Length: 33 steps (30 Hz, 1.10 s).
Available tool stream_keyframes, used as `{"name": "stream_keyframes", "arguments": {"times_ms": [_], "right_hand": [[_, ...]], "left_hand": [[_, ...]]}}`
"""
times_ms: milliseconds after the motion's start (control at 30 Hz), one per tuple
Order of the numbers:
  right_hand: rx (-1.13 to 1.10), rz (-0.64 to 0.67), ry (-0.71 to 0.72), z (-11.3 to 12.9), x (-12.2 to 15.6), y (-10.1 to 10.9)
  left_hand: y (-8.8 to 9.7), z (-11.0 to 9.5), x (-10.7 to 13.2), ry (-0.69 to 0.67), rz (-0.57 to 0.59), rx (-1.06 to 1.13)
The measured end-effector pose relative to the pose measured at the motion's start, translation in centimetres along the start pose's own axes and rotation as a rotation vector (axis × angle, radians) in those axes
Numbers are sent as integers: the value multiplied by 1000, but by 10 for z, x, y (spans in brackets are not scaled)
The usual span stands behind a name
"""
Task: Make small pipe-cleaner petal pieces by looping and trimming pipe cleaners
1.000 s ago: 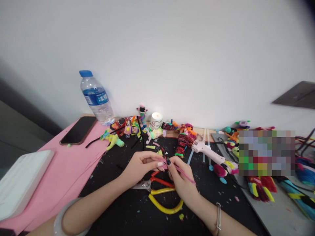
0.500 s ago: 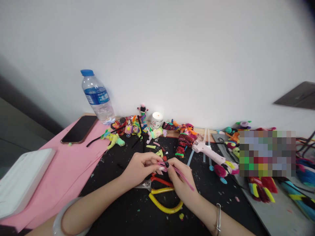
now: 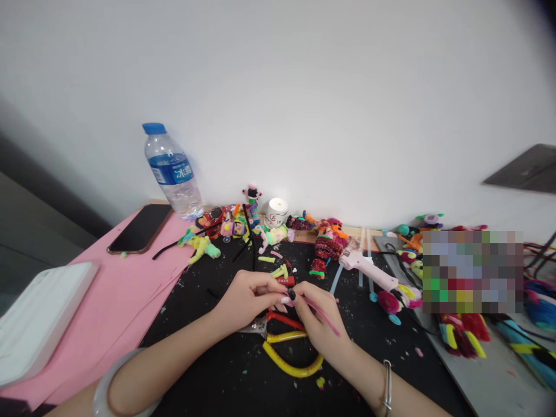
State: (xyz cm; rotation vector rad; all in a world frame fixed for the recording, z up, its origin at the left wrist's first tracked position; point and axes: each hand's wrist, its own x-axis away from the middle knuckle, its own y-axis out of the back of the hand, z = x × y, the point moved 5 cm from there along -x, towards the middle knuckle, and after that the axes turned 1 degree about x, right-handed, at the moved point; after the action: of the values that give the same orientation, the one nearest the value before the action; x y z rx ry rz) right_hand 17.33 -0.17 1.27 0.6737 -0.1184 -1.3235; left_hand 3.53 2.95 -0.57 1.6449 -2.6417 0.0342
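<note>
A thin pink pipe cleaner (image 3: 324, 317) is pinched between my two hands, its free end trailing down over my right palm. My left hand (image 3: 255, 295) is closed with thumb and finger at the pink piece; my right hand (image 3: 320, 310) pinches it from the other side, fingertips nearly touching. The part between the fingertips is mostly hidden. Just beneath my hands lie scissors with yellow and red handles (image 3: 295, 370). A red lighter-like object (image 3: 285, 280) and short yellow-green pieces (image 3: 280, 271) lie just beyond my fingers.
Colourful pipe-cleaner dolls (image 3: 325, 246) line the wall beside a white paper cup (image 3: 277, 212). A pink glue gun (image 3: 369, 267) lies to the right. At left are a water bottle (image 3: 174, 174), a phone (image 3: 141, 229) and a white box (image 3: 47, 318) on pink paper.
My fingertips have drawn closer together and the pink loop between them shows less. My right hand has shifted slightly left and down, uncovering more of the red object.
</note>
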Motion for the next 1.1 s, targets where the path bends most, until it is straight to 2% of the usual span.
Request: {"name": "stream_keyframes", "arguments": {"times_ms": [233,467,800,933,1100], "right_hand": [[-19,-38,-90,-5,4,0],[-208,-84,-219,-15,9,-5],[-337,-177,-285,-14,9,-1],[-362,-171,-288,-15,9,-2],[-357,-139,-286,-14,9,-3]], "left_hand": [[1,-3,0,11,-12,3],[2,-5,2,37,-65,-24],[0,2,0,18,41,139],[0,0,1,25,36,112],[-1,3,2,102,48,116]]}}
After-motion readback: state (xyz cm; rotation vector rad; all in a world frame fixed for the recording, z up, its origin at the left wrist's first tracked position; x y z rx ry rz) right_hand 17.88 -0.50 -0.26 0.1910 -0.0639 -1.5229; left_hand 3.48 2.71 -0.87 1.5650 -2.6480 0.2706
